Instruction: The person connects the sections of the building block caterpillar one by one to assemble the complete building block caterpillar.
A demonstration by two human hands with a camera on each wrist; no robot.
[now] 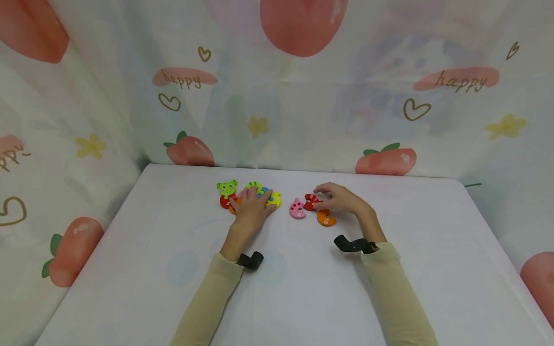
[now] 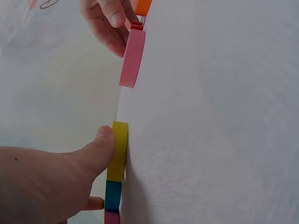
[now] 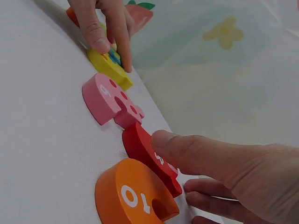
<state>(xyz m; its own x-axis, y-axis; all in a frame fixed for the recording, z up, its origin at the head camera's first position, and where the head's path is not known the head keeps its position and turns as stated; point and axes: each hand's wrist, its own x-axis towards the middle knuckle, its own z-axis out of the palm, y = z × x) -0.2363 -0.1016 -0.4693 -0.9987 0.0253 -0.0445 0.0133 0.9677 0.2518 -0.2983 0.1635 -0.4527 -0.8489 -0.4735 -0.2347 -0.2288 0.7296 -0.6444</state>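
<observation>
My left hand (image 1: 251,209) lies spread over a joined row of colourful caterpillar puzzle pieces, its thumb against the yellow piece (image 2: 120,151). The green smiling head piece (image 1: 227,188) and a red piece (image 1: 227,201) show left of that hand; the fingers partly hide the middle pieces. My right hand (image 1: 342,198) pinches a red striped puzzle piece (image 3: 142,148) between thumb and fingers. Touching that piece on its left is a pink spotted piece (image 3: 100,100). An orange piece marked 10 (image 3: 128,193) lies just nearer, below my right hand.
All the pieces lie on a white-covered table (image 1: 294,298), towards its back edge. Behind it hangs a curtain (image 1: 303,105) printed with fruit, hearts and flowers. A black wrist mount (image 1: 251,261) sits on my left wrist, another mount (image 1: 352,244) on my right.
</observation>
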